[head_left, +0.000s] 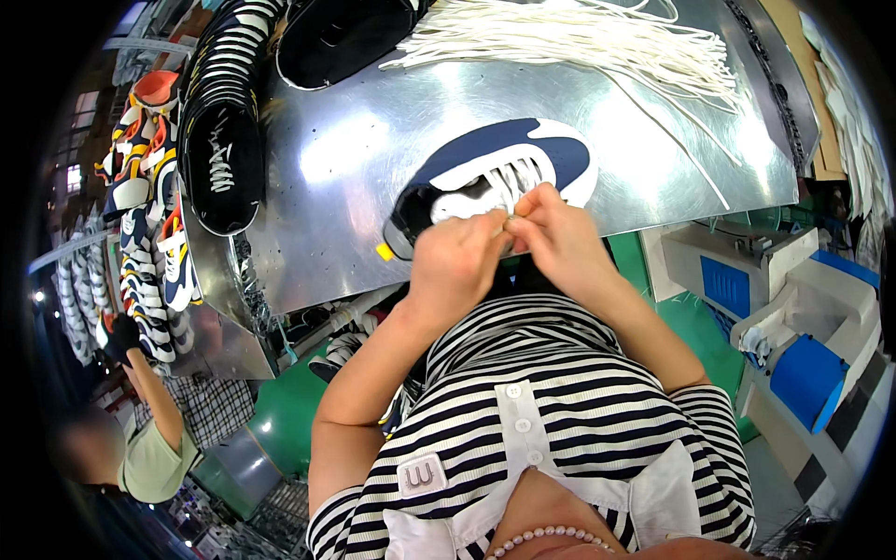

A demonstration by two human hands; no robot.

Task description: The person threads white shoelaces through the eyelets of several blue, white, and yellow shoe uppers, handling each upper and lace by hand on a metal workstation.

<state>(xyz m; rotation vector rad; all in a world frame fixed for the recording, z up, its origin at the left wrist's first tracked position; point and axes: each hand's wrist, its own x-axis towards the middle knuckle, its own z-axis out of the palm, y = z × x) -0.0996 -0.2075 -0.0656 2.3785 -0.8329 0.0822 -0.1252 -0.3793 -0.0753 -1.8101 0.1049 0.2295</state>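
A navy and white shoe upper (467, 154) lies on the metal table in front of me, its dark-lined opening to the left and a yellow tab at its lower left. White shoelace (511, 182) crosses the front of it in several rows. My left hand (455, 263) and my right hand (560, 238) meet at the near edge of the upper. Fingertips of both are pinched together on the lace, and only a little of it shows between them. Both hands partly cover the upper's near side.
A bundle of white laces (569, 42) is spread along the table's far side, some trailing right. Nested dark shoe uppers (221, 173) line the left. Hanging shoes (140, 271) and a co-worker with a gloved hand (119, 338) are farther left. A white and blue machine (747, 280) stands right.
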